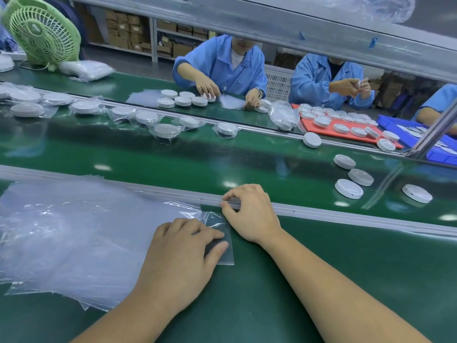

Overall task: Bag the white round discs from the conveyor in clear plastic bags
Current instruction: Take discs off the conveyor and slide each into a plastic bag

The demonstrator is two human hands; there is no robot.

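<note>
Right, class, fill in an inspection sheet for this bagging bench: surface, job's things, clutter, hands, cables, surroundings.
Surface: green bench, glossy conveyor belt beyond a metal rail.
Job's things: clear bags piled left; bare white discs on the belt, right; bagged discs further left.
Clutter: green fan at far left.
Hands: left hand presses flat on a single bag; right hand pinches its far edge.
Cables: pale cord at the fan's base.
Surroundings: workers in blue coats opposite, red tray, shelves of cartons.
</note>
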